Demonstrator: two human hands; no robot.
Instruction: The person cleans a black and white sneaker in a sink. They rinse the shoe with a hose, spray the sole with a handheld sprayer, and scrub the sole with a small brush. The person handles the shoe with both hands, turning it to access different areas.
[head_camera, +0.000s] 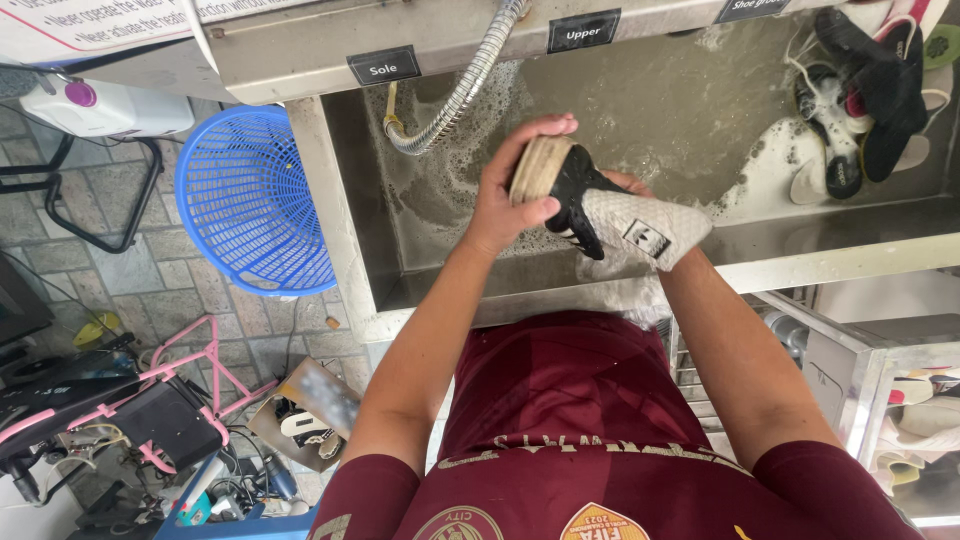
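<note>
While soapy water films its steel floor, the big metal sink (690, 110) fills the upper middle of the view, with a corrugated metal hose (462, 90) curving down into it from above. Left of the sink, on the tiled floor (150, 280), stands a round blue plastic basket (245, 200), and lower left lies a pink metal frame (190, 385) among dark clutter and cables. In the sink's far right corner sits a heap of black and white shoes and insoles (860, 100), partly in foam. Over the near part of the basin, above the front rim, the person in a dark red shirt (570, 400) holds a shoe (610, 205) with a white quilted upper and black lining, toe pointing right and down. The left hand (515, 185) is closed around a round tan scrubbing brush (540, 165), pressing it against the heel end of the shoe, fingers curled over the top and thumb beneath. The right hand (625, 183) is mostly hidden behind the shoe; only a little of it shows at the shoe's top edge, where it seems to support the shoe from behind, though its grip cannot be told for certain.
</note>
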